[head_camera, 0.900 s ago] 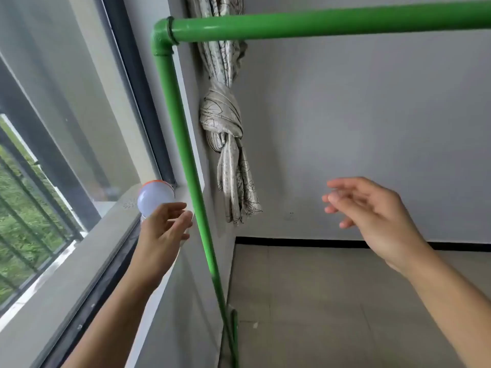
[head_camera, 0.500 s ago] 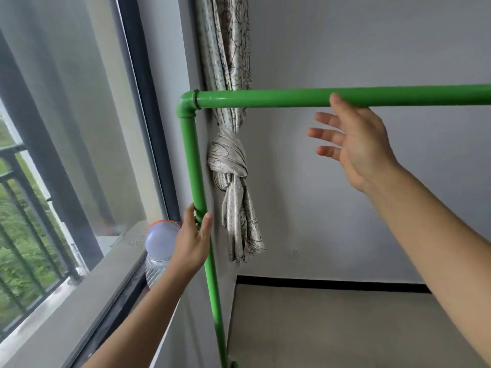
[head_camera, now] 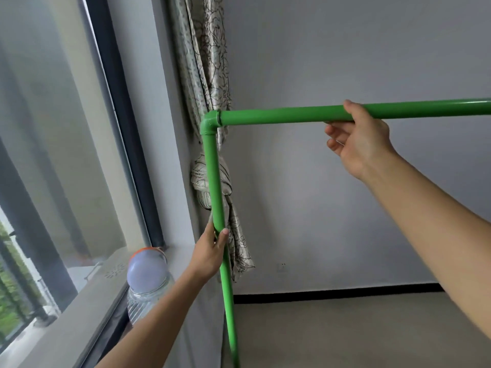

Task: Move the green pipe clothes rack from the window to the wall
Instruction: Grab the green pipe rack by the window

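The green pipe clothes rack (head_camera: pixel 279 116) stands in the corner beside the window, its top bar running right from an elbow joint and its left post dropping to the floor. My left hand (head_camera: pixel 210 252) is wrapped around the left post about halfway down. My right hand (head_camera: pixel 358 136) grips the top bar, thumb over the pipe and fingers curled under it. The rack's right side and feet are out of view.
A knotted patterned curtain (head_camera: pixel 210 75) hangs right behind the post. A clear jar with a round lid (head_camera: pixel 147 277) stands on the grey window sill (head_camera: pixel 79 314). The window (head_camera: pixel 53 155) is on the left, the grey wall (head_camera: pixel 345 62) ahead, with a black skirting (head_camera: pixel 332 296) above the tiled floor.
My left hand went from beside the jar to closing on the post. My right hand rose from mid-air and closed on the top bar. The view tilted upward.
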The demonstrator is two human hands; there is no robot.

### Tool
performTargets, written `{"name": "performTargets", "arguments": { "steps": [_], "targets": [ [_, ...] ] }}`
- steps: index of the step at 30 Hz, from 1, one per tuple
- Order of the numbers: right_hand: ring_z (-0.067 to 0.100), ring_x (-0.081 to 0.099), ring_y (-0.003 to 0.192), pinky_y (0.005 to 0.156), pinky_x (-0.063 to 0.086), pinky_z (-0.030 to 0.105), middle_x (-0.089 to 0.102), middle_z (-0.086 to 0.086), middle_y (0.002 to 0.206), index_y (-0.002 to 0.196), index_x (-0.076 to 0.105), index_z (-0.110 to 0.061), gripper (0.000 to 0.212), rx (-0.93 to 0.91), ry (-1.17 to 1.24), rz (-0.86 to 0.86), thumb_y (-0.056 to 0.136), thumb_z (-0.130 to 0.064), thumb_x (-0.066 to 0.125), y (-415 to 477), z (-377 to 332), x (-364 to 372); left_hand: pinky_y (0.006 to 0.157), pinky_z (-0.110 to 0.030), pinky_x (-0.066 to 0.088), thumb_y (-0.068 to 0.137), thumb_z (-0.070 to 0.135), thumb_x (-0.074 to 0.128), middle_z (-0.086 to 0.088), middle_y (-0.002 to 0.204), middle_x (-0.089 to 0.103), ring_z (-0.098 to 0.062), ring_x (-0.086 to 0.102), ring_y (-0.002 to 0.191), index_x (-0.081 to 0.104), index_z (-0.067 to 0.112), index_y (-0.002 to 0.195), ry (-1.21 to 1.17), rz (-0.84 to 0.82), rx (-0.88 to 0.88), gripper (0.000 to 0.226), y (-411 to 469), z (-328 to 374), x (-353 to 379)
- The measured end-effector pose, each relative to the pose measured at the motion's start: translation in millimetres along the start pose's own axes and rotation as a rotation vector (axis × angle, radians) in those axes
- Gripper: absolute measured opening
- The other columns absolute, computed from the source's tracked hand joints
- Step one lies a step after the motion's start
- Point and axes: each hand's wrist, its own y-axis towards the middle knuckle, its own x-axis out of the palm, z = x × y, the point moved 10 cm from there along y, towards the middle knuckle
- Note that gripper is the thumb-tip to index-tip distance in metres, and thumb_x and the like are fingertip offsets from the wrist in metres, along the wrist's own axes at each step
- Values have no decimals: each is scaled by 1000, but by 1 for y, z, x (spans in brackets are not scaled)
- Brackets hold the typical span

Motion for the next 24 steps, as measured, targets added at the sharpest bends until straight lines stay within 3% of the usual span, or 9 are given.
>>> {"name": "performTargets", "arguments": {
  "steps": [2, 6, 9, 12, 22, 24],
  "targets": [
    [15, 61, 55, 49, 44, 25, 69, 13, 87, 84, 57, -17, 13, 8, -7, -5, 84, -28, 63, 10, -5, -12, 70, -43, 45, 95, 34, 47, -7, 72, 51, -29, 52, 69, 47, 2, 92, -8, -21, 19, 33, 9, 5, 14],
    [14, 60, 56, 50, 44, 25, 71, 12, 83, 87, 56, -16, 12, 17, -37, 17, 85, -26, 62, 33, -14, -42, 60, -32, 38, 95, 27, 50, 3, 63, 45, -13, 45, 56, 48, -2, 90, -40, -65, 57, 29, 28, 20, 52],
    [14, 60, 56, 48, 44, 24, 73, 11, 85, 92, 56, -16, 15, 14, -59, 33, 85, -27, 62, 56, -22, -68, 68, -42, 50, 94, 30, 51, -8, 74, 62, -26, 60, 69, 49, -1, 94, -69, -119, 70, 32, 44, 32, 87],
    [13, 60, 55, 47, 44, 23, 72, 12, 89, 93, 56, -16, 15, 7, -69, 53, 85, -27, 62, 83, -30, -93, 77, -51, 54, 94, 32, 52, -22, 87, 67, -37, 66, 84, 49, -3, 94, -63, -139, 103, 35, 64, 45, 121],
    [10, 59, 54, 45, 43, 17, 70, 9, 90, 103, 56, -12, 26, -6, -67, 96, 84, -29, 60, 176, -48, -180, 79, -55, 54, 93, 30, 54, -11, 81, 62, -35, 68, 88, 50, 0, 98, -138, -299, 184, 30, 126, 89, 242],
    [10, 59, 54, 46, 43, 17, 70, 8, 89, 105, 56, -13, 27, -11, -64, 109, 83, -30, 60, 189, -50, -195, 79, -56, 54, 93, 30, 53, -15, 83, 62, -35, 67, 89, 50, 2, 97, -147, -348, 208, 28, 132, 94, 261]
  ]
}}
